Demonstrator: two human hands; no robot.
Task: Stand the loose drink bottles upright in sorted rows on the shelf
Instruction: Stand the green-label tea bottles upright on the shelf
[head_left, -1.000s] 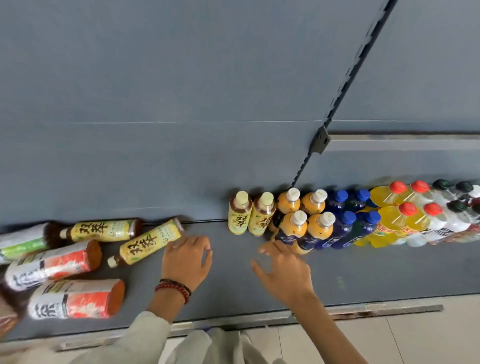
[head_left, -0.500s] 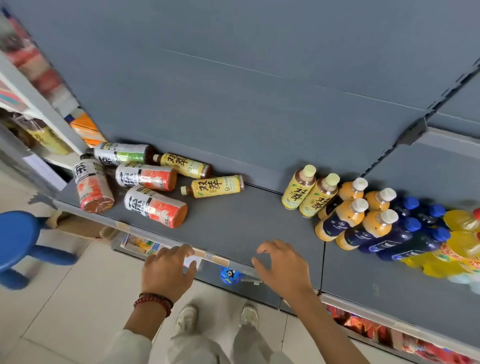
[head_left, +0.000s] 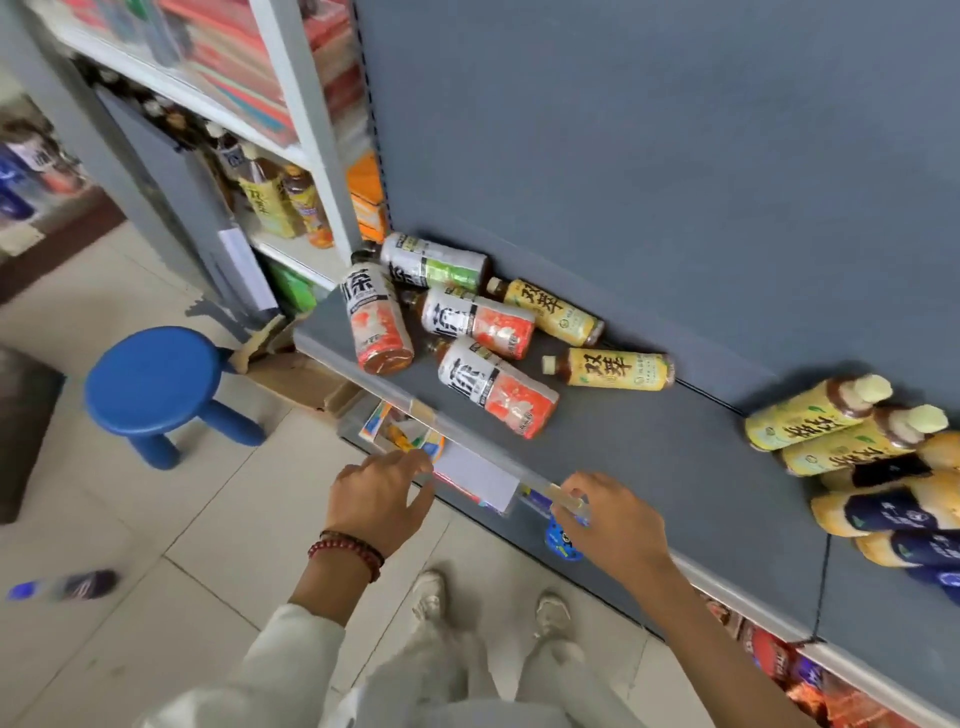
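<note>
Several loose bottles lie on their sides at the left end of the grey shelf (head_left: 675, 467): three orange-labelled tea bottles (head_left: 496, 389), one green-labelled tea bottle (head_left: 434, 262) and two yellow-labelled tea bottles (head_left: 615, 369). At the right, two yellow-labelled bottles (head_left: 810, 415) stand upright beside a row of orange-juice bottles (head_left: 893, 514). My left hand (head_left: 376, 496) hovers in front of the shelf's front edge, fingers loosely curled, holding nothing. My right hand (head_left: 610, 522) is at the front edge too, fingers apart and empty.
A blue stool (head_left: 156, 384) stands on the tiled floor at the left. A dark bottle (head_left: 78, 584) lies on the floor. A white rack (head_left: 306, 156) with more drinks adjoins the shelf's left end. My feet (head_left: 488, 603) are below the shelf edge.
The view has swung left and down. Both hands have drawn back from over the shelf to its front edge; neither has taken anything.
</note>
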